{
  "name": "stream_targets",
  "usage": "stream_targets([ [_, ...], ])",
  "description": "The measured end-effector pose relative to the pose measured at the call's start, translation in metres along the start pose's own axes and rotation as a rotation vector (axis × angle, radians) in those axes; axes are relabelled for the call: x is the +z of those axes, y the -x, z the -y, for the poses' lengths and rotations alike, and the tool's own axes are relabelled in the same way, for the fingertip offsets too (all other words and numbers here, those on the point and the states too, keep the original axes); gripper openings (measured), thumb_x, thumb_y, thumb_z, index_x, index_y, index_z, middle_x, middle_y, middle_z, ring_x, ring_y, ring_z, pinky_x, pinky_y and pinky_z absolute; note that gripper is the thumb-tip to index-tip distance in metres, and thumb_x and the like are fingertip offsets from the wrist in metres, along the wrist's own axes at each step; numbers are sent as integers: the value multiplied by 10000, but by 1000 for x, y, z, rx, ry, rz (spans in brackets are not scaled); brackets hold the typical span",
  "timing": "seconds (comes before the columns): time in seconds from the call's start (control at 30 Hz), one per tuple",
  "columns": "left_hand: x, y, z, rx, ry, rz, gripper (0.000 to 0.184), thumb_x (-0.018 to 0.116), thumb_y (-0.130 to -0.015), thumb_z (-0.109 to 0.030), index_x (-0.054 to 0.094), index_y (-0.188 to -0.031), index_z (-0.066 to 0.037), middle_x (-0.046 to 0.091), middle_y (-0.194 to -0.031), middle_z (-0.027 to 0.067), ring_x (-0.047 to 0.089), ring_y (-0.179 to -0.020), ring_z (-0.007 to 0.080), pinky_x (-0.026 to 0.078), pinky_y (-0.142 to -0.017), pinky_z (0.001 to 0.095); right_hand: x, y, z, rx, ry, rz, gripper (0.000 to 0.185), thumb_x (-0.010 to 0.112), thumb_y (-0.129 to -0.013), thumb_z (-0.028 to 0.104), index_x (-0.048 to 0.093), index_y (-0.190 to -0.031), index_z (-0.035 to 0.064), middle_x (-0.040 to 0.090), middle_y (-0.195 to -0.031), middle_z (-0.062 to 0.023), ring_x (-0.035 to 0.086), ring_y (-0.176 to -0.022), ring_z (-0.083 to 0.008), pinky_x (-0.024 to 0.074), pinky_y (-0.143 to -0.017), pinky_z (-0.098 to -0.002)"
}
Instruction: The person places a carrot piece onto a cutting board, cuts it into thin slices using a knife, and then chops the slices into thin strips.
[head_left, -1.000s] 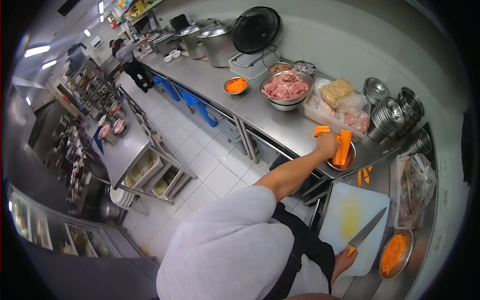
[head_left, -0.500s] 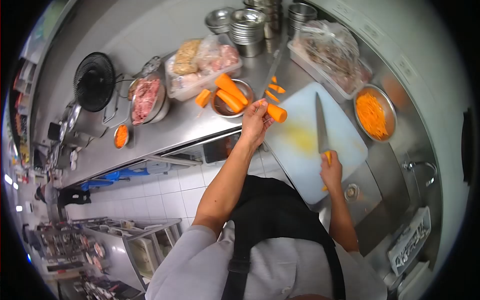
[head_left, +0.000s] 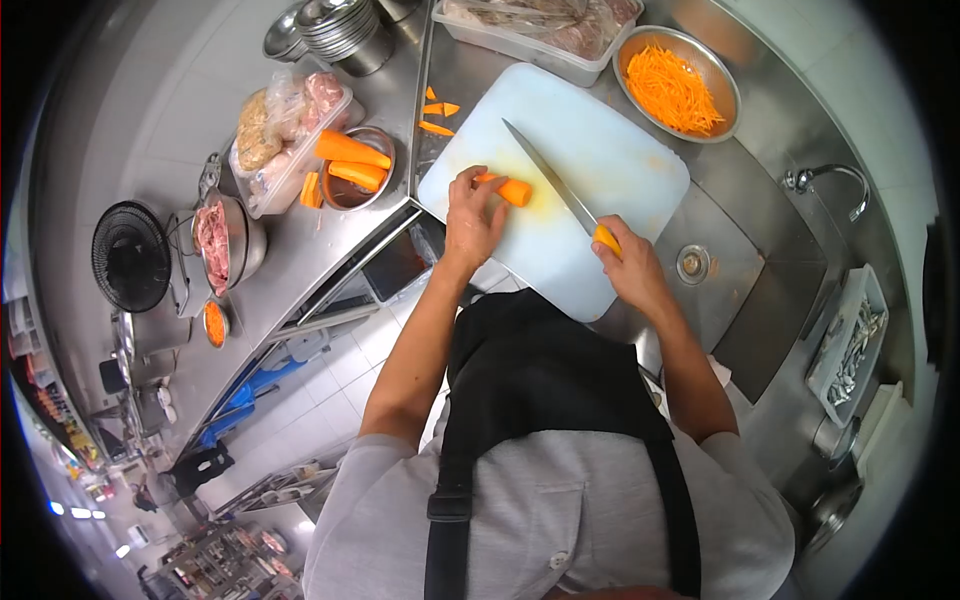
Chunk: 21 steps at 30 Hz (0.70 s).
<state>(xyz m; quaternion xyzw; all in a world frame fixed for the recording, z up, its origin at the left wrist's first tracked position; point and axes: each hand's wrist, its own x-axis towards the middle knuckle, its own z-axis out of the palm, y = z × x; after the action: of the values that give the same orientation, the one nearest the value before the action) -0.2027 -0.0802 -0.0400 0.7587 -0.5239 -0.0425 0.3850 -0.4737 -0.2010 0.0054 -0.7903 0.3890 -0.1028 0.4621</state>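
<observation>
The left hand (head_left: pixel 475 225) has its fingers bent over one end of a short carrot piece (head_left: pixel 515 192), thumb apart on the near side; they hold it, though how firmly cannot be told. The right hand (head_left: pixel 630 265) is wrapped around the yellow handle of a chef's knife (head_left: pixel 553 180), its blade slanting forward and left. The carrot piece is over the left half of the white cutting board (head_left: pixel 640 180), apart from the blade; whether the edge touches the board is unclear.

For good control, the person would do best to press the carrot flat, tuck the left fingertips behind the knuckles, thumb drawn back, and keep the blade's line outside that hand. A round piece like this could roll, so a steady flat face beneath it would help.

Just off the board's far left edge lie carrot trimmings (head_left: pixel 437 108). Farther left of the board, a metal bowl (head_left: pixel 374 199) holds larger carrots (head_left: pixel 355 150), and a plastic tub (head_left: pixel 345 112) of bagged food stands beside it. Close beyond the board's far right edge, a metal bowl of carrot shreds (head_left: pixel 676 90) leaves little elbow room there, and another plastic tub (head_left: pixel 520 42) bounds the far edge. Right of the board are a drain (head_left: pixel 693 264) and a faucet (head_left: pixel 845 175).
</observation>
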Motion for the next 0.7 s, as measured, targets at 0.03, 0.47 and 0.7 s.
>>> stream_targets([
  [0.03,3,0,-4,23,-2,12,444,827,-853,-29,741,-1284,-86,627,-1344,167,610,-1184,363,541,-1036,448,2,2,-2,-58,11,-27,327,691,-1038,196,612,-1327,63,732,-1019,-251,719,-941,-456,557,-852,-507],
  [0.47,8,-12,-12,250,85,114,319,824,-877,-42,712,-1176,-52,652,-1279,173,613,-1198,392,527,-1043,478,9,-8,16,48,283,259,303,608,-1093,236,528,-1241,-16,729,-996,-295,694,-972,-521,509,-845,-623],
  [0.7,13,-16,0,373,53,149,293,788,-909,-90,636,-1155,-40,609,-1242,189,566,-1153,409,487,-1026,496,14,-9,11,38,358,247,303,608,-1101,258,546,-1229,-10,735,-965,-286,700,-950,-512,521,-843,-618],
])
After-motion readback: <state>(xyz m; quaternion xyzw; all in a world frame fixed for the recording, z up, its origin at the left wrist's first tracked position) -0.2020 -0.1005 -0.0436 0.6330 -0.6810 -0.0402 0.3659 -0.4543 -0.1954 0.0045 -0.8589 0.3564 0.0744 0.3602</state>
